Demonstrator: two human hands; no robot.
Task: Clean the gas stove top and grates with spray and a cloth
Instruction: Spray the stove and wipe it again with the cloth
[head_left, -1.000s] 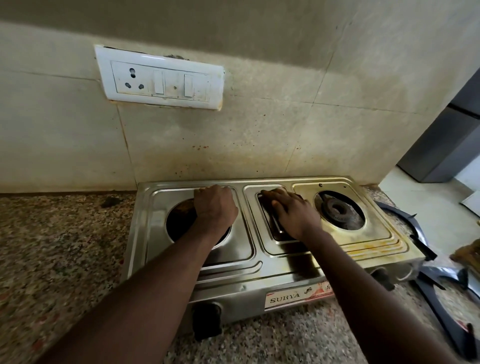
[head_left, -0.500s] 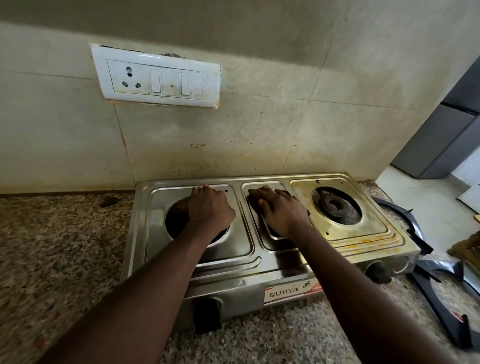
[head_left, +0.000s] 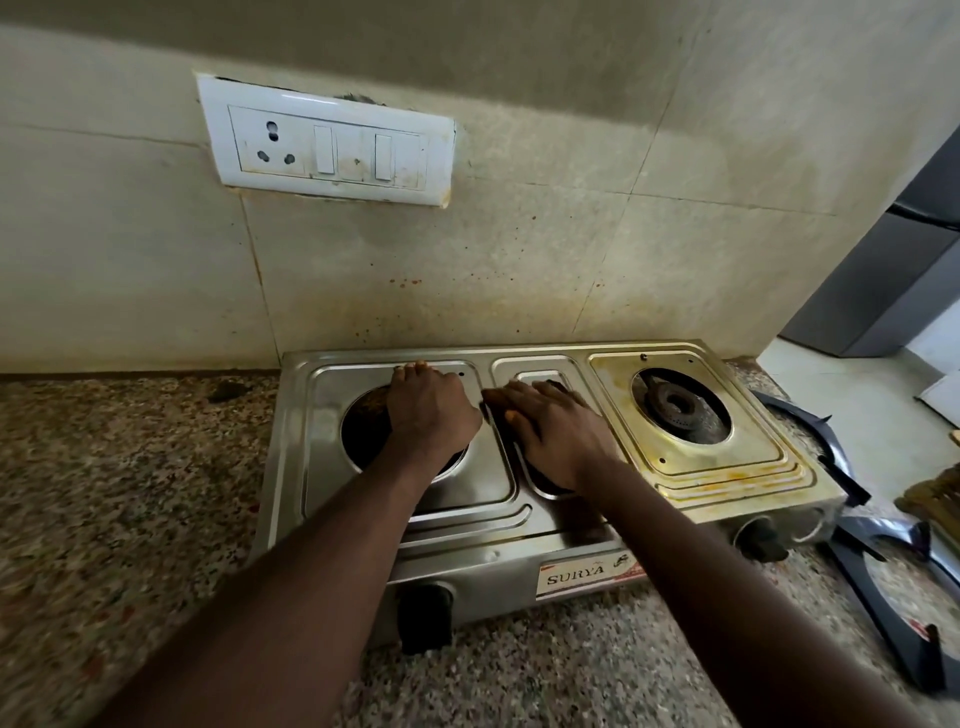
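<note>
Two hands on a steel gas stove against a stained tiled wall.

Speckled tabletop (head_left: 119, 499), switch plate (head_left: 327, 148), then stove (head_left: 467, 519): left hand (head_left: 428, 410) with fingers together over the left burner, right hand (head_left: 550, 431) flat, fingers spread, centre tray. Removed grates (head_left: 883, 582) lie right.

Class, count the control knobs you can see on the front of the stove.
2: one knob under the left burner, one knob under the right; arms may hide more.
</note>
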